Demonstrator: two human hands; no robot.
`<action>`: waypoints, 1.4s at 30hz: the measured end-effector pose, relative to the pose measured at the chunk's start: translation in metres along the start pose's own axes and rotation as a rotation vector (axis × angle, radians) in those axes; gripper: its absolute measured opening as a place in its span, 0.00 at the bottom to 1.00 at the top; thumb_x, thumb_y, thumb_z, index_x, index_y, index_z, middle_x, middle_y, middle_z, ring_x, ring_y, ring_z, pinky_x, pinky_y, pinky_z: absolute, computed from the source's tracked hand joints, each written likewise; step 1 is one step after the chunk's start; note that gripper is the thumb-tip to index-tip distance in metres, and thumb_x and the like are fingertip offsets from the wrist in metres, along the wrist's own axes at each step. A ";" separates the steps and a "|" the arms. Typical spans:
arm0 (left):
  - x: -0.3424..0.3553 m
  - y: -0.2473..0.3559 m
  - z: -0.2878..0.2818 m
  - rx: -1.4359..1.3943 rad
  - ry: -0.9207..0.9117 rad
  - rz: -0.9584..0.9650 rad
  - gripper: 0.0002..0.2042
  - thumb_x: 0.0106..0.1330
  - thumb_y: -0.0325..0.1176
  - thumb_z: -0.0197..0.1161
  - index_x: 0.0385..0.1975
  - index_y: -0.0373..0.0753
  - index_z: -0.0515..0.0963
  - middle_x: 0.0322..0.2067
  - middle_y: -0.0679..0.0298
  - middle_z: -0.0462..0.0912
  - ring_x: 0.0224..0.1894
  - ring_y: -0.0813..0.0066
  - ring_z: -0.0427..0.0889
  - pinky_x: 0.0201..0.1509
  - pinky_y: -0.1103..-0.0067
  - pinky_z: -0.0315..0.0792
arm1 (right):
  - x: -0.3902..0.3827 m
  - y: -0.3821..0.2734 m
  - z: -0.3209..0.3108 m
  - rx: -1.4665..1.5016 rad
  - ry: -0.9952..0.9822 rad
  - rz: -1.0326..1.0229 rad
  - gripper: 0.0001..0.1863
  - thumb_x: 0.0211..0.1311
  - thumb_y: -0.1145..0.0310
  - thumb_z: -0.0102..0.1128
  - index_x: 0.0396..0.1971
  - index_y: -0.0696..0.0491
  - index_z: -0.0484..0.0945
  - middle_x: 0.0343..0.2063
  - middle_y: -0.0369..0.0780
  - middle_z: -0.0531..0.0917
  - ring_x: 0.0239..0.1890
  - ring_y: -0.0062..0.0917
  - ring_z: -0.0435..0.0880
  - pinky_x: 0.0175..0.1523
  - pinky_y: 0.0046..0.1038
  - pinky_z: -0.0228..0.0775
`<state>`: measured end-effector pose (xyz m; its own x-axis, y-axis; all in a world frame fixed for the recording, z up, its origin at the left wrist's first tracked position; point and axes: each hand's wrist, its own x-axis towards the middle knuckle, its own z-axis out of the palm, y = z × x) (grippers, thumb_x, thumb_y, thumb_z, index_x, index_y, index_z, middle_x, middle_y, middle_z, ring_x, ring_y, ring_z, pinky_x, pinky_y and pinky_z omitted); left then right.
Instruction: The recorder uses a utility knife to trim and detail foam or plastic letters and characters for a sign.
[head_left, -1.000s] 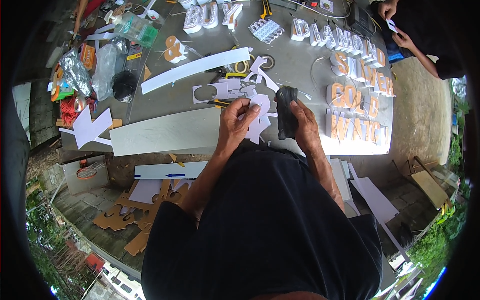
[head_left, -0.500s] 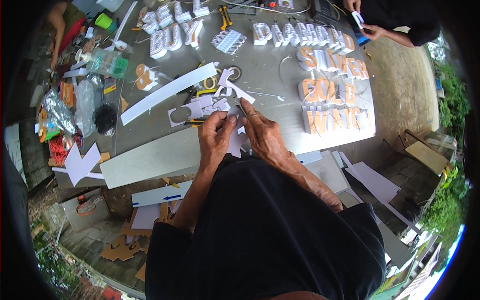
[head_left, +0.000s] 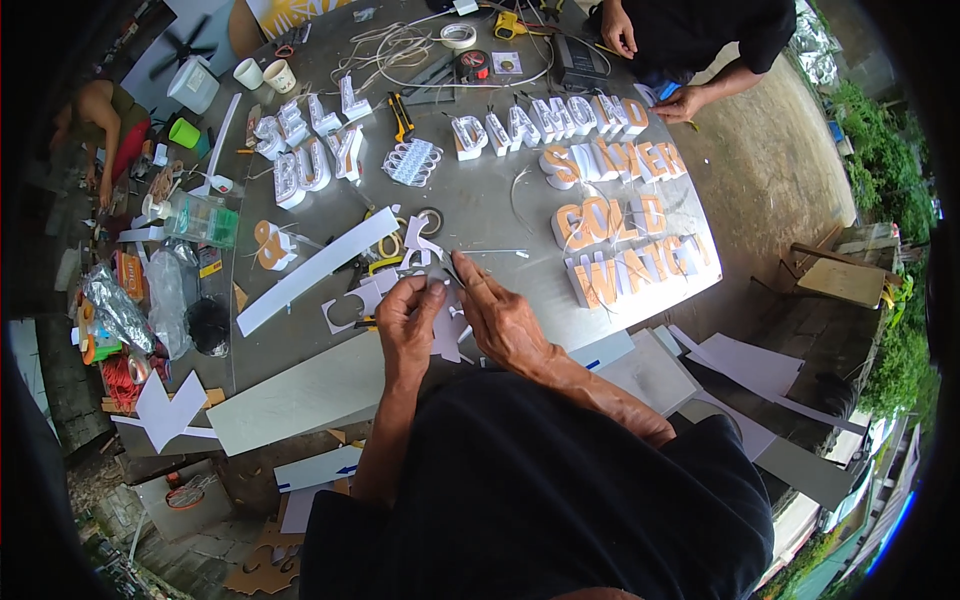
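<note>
Grey tabletop, block letters, white strip beyond — left hand pinching pale piece, right hand, grip unclear.

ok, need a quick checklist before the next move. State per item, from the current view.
1. Left hand has the piece: ok, a thin pale piece is between thumb and fingers.
2. Right hand grip: cannot tell, its fingers hide whatever it may hold.
3. Loose offcuts away from the hands: not ok, they lie close by the left hand.
4. Cutter knife out of the way: ok, it lies well beyond the hands.
5. Block letters untouched by the right hand: ok, the nearest row stands apart, to its right.
6. Co-worker's hand out of the work area: ok, at the table's far right.
</note>
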<state>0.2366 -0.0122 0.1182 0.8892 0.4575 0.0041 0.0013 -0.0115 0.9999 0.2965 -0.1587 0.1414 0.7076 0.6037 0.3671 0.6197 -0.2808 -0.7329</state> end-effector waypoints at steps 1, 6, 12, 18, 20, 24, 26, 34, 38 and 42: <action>0.003 0.008 0.000 -0.081 0.030 -0.078 0.07 0.67 0.30 0.65 0.35 0.32 0.78 0.19 0.70 0.77 0.21 0.88 0.67 0.24 0.84 0.61 | -0.009 -0.001 0.000 0.011 -0.028 0.071 0.30 0.64 0.78 0.54 0.66 0.63 0.61 0.52 0.61 0.77 0.46 0.55 0.82 0.47 0.42 0.80; -0.006 0.011 0.002 0.088 -0.089 -0.033 0.07 0.68 0.31 0.63 0.36 0.32 0.79 0.22 0.70 0.80 0.23 0.87 0.72 0.25 0.84 0.64 | 0.021 -0.008 -0.009 0.004 -0.033 0.028 0.28 0.63 0.81 0.53 0.64 0.65 0.63 0.54 0.60 0.76 0.51 0.52 0.80 0.52 0.41 0.79; 0.001 0.007 -0.008 -0.033 -0.060 -0.080 0.07 0.68 0.30 0.63 0.36 0.32 0.79 0.24 0.68 0.82 0.23 0.87 0.74 0.24 0.86 0.65 | 0.011 0.001 0.004 -0.046 0.014 -0.060 0.26 0.64 0.76 0.55 0.60 0.70 0.64 0.56 0.61 0.74 0.50 0.50 0.81 0.43 0.38 0.82; 0.003 0.009 -0.012 -0.261 0.043 -0.130 0.08 0.67 0.31 0.65 0.37 0.32 0.80 0.24 0.68 0.82 0.23 0.89 0.73 0.25 0.88 0.66 | -0.004 -0.009 0.002 0.063 -0.037 0.015 0.23 0.68 0.77 0.52 0.62 0.65 0.66 0.55 0.58 0.76 0.56 0.51 0.78 0.56 0.39 0.77; -0.004 0.015 -0.019 -0.010 -0.073 -0.172 0.08 0.68 0.32 0.64 0.37 0.33 0.80 0.26 0.67 0.82 0.26 0.88 0.75 0.29 0.87 0.68 | 0.006 -0.011 0.000 0.113 -0.046 0.023 0.23 0.68 0.78 0.52 0.62 0.64 0.66 0.56 0.58 0.76 0.56 0.51 0.78 0.56 0.39 0.76; -0.009 0.010 -0.014 -0.064 -0.109 -0.086 0.08 0.68 0.34 0.64 0.37 0.34 0.80 0.25 0.70 0.81 0.23 0.89 0.72 0.25 0.86 0.64 | 0.014 -0.009 0.000 0.039 -0.046 -0.085 0.27 0.64 0.79 0.54 0.64 0.65 0.63 0.55 0.60 0.75 0.52 0.53 0.80 0.50 0.40 0.79; -0.002 0.012 -0.024 -0.030 -0.080 -0.136 0.09 0.67 0.34 0.64 0.37 0.34 0.81 0.26 0.68 0.82 0.25 0.89 0.73 0.26 0.86 0.65 | 0.003 -0.007 0.005 0.037 -0.042 -0.063 0.25 0.67 0.79 0.52 0.63 0.64 0.65 0.55 0.59 0.75 0.51 0.53 0.80 0.52 0.41 0.78; -0.012 0.019 -0.021 -0.023 -0.274 -0.094 0.10 0.65 0.31 0.67 0.38 0.30 0.81 0.28 0.62 0.85 0.31 0.83 0.80 0.36 0.83 0.73 | 0.012 -0.012 -0.003 0.113 -0.161 0.004 0.22 0.69 0.79 0.50 0.63 0.62 0.67 0.58 0.57 0.75 0.59 0.50 0.77 0.58 0.38 0.75; -0.007 -0.003 -0.025 -0.129 -0.125 -0.187 0.09 0.65 0.30 0.67 0.38 0.30 0.81 0.30 0.63 0.85 0.34 0.83 0.80 0.39 0.84 0.73 | 0.006 -0.010 -0.001 0.099 -0.179 0.137 0.23 0.70 0.78 0.49 0.64 0.60 0.66 0.60 0.56 0.73 0.60 0.48 0.75 0.60 0.38 0.74; -0.005 0.009 -0.019 -0.028 -0.155 -0.129 0.09 0.66 0.31 0.66 0.38 0.30 0.81 0.30 0.63 0.85 0.34 0.82 0.80 0.38 0.84 0.73 | 0.021 -0.013 0.001 0.098 -0.109 0.045 0.22 0.72 0.75 0.47 0.65 0.57 0.66 0.61 0.55 0.72 0.60 0.48 0.76 0.60 0.38 0.74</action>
<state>0.2239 0.0024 0.1273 0.9424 0.3108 -0.1240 0.1092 0.0647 0.9919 0.3024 -0.1419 0.1583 0.6897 0.6712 0.2715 0.5480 -0.2388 -0.8017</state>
